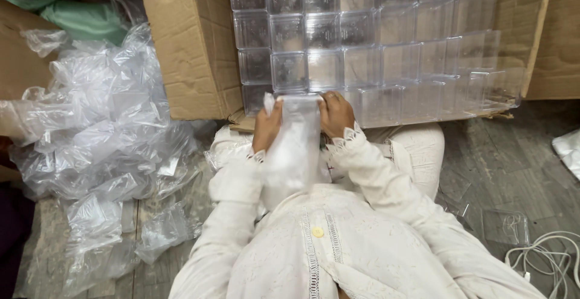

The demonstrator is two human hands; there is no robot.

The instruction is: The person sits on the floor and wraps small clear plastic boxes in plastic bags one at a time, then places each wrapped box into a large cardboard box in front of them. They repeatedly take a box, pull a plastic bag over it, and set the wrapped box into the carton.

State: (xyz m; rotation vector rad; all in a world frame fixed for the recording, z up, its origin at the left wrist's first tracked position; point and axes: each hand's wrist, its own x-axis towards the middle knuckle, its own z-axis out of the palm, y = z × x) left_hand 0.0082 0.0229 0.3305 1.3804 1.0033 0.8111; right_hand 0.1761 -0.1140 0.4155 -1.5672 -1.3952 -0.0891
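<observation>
While the big cardboard box (193, 51) lies open on its side at the far end of the floor, everything else can be placed from it. Inside the box, filling its open mouth, is a tall wall of clear plastic boxes (362, 39), stacked in neat rows. To the left of the cardboard box sits a big heap of crumpled clear bags (109, 136), spread over the floor. Just in front of the cardboard box, right at its bottom edge, the person in a white top holds up a clear plastic bag (294, 148). The bag is long and stands up and down, with its open top next to the lowest row of clear boxes and its bottom hanging toward the person's lap. The left hand (267, 128) pinches the top left corner of the bag, with fingers closed on the plastic. The right hand (336, 115) pinches the top right corner the same way, and it sits a little higher and closer to the clear boxes than the left hand. So the bag hangs between the two hands, and the boxes are just past the fingertips. Far off to the right of the cardboard box, near the person's elbow, a flat clear lid (506, 226) lies on the floor beside a white cable (547, 257).
</observation>
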